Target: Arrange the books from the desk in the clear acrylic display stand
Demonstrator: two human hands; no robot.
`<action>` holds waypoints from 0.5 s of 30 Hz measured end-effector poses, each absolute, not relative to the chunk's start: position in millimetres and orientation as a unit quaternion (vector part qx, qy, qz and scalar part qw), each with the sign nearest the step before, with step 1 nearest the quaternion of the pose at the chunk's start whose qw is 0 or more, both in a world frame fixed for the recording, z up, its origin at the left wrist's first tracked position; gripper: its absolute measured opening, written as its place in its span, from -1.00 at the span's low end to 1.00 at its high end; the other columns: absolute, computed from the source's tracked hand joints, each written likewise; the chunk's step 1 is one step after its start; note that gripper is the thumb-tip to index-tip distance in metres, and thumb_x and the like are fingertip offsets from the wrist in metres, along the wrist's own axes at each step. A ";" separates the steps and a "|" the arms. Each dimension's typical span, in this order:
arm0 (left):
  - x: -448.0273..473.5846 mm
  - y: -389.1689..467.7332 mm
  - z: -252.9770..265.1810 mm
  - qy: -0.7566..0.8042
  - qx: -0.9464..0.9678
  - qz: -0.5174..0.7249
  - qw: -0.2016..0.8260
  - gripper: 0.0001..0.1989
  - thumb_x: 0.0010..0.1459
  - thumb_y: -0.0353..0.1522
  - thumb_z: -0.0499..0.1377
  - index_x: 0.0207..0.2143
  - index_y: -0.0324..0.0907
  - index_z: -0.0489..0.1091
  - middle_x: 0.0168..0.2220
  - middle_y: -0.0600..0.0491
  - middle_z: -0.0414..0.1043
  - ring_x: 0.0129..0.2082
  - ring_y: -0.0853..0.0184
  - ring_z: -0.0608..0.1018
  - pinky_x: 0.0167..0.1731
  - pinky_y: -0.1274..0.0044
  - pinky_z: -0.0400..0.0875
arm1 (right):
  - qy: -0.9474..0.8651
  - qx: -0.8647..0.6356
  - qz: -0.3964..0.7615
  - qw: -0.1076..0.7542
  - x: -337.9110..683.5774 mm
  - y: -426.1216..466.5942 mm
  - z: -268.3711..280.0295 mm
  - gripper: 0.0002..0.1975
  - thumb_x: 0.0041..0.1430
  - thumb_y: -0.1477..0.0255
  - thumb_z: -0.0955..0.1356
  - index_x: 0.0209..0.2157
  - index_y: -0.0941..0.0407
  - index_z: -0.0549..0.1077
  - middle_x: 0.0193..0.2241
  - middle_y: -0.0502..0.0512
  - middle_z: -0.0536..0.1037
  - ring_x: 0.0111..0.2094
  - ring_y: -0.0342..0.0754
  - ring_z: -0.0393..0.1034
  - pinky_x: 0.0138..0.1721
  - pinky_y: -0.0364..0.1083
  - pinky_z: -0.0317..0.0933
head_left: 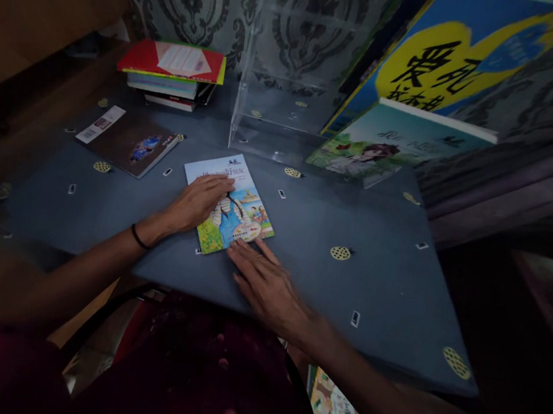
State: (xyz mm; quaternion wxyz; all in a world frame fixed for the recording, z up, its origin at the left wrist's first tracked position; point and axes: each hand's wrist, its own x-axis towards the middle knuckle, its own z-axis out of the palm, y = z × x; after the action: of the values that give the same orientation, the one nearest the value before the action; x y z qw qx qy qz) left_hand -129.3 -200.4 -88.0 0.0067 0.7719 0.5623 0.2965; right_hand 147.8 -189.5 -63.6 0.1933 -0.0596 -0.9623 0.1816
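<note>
A thin picture-cover book point(235, 219) lies on the blue patterned tablecloth point(310, 218) in front of me, its cover showing a figure in blue overalls. My left hand point(201, 201) rests flat over the upper left of that cover, fingers stretched out and hiding part of the title. At the book's lower edge, my right hand point(265, 279) lies with extended fingers, the tips touching or just beside the corner. Neither hand grasps anything. A dark book point(130, 142) with a white label lies to the left of my left hand.
A stack of books point(171, 76) with a red one on top stands at the back left. Behind, a clear acrylic rack point(278, 113) holds a green-blue book point(390, 144) and a big blue-yellow book point(456, 61). Another book point(339, 413) is below the table's front edge.
</note>
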 end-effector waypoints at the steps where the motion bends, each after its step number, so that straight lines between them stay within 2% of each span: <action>1: -129.2 -200.3 -87.9 0.562 0.772 0.297 0.006 -0.68 0.45 -0.37 -0.04 0.12 -0.17 0.40 0.17 -0.13 0.49 0.25 0.16 0.46 0.23 0.14 0.35 | -0.961 -0.069 0.179 0.197 151.0 -186.3 -64.4 -0.59 0.42 0.53 0.21 0.24 0.28 0.34 0.19 0.38 0.49 0.29 0.10 0.32 0.36 0.25 0.15; 6: -128.8 -200.3 -88.3 0.563 0.770 0.299 -0.007 -0.69 0.45 -0.37 -0.03 0.11 -0.19 0.41 0.16 -0.13 0.51 0.24 0.17 0.47 0.22 0.17 0.38 | -0.953 -0.124 0.179 0.212 165.6 -171.3 -68.9 -0.51 0.43 0.52 0.20 0.35 0.12 0.23 0.21 0.25 0.49 0.28 0.07 0.34 0.35 0.27 0.16; 10: -128.0 -200.5 -88.7 0.561 0.771 0.302 -0.019 -0.70 0.45 -0.37 -0.02 0.10 -0.18 0.41 0.15 -0.12 0.52 0.23 0.17 0.49 0.20 0.16 0.39 | -0.948 -0.143 0.174 0.225 171.0 -164.9 -72.1 -0.46 0.43 0.53 0.20 0.39 0.08 0.17 0.21 0.22 0.50 0.25 0.06 0.38 0.35 0.29 0.15; 15: -127.1 -200.5 -88.0 0.561 0.767 0.313 -0.005 -0.71 0.44 -0.37 0.00 0.10 -0.16 0.41 0.15 -0.12 0.52 0.24 0.17 0.48 0.21 0.15 0.39 | -0.945 -0.159 0.152 0.241 171.3 -164.4 -75.4 -0.49 0.42 0.55 0.21 0.35 0.09 0.22 0.17 0.23 0.53 0.22 0.07 0.42 0.35 0.32 0.12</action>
State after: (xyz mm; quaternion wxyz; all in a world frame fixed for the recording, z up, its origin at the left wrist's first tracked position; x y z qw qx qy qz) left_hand -127.1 -200.5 -88.0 -0.0050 0.7669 0.5605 0.3125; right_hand 171.3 -164.4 -75.4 0.2407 -0.1592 -0.9453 0.1522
